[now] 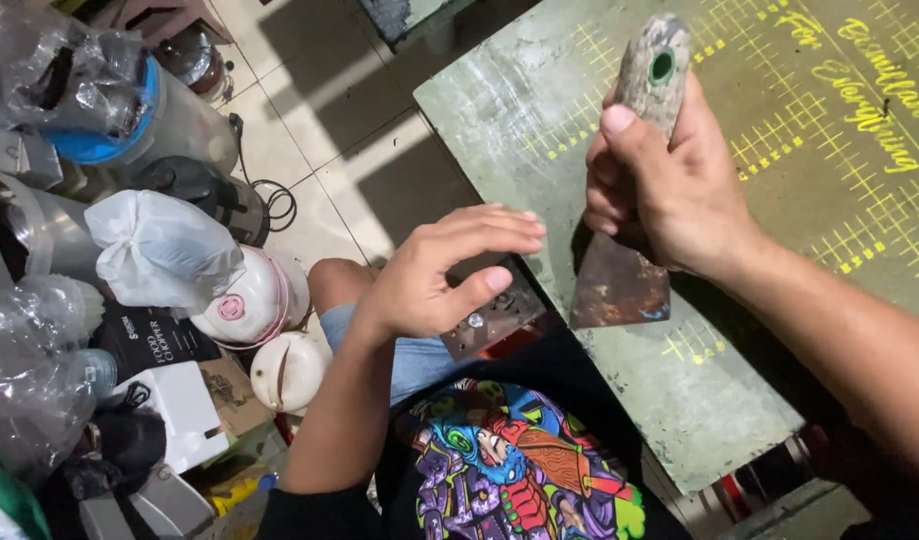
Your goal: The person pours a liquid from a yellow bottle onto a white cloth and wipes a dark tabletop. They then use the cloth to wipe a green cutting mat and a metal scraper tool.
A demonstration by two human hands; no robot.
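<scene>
My right hand point(669, 195) is closed in a fist around the grey, worn handle of a putty knife point(634, 180), thumb pressed up along the handle. Blade points down, rusty and stained, tip just above the near-left edge of the table point(539, 110). The handle top, with its green-ringed hole, points up toward the middle of the table.

My left hand point(449, 265) is spread flat, fingers straight and together, thumb out below them. It holds nothing and hovers just off the table's left edge, just beside the blade. Under its fingers sits a small dark metal plate point(494, 320) with a screw, at the table's near-left edge; can't tell if the hand touches it.

The table carries a green cutting mat with yellow grid lines. My knee and blue shorts are below the left hand, colourful printed shirt at bottom.

On the floor, left: white plastic bag point(159, 250), round white appliance parts point(259, 300), a dark jug with cord, clear plastic wrapping, boxes.
</scene>
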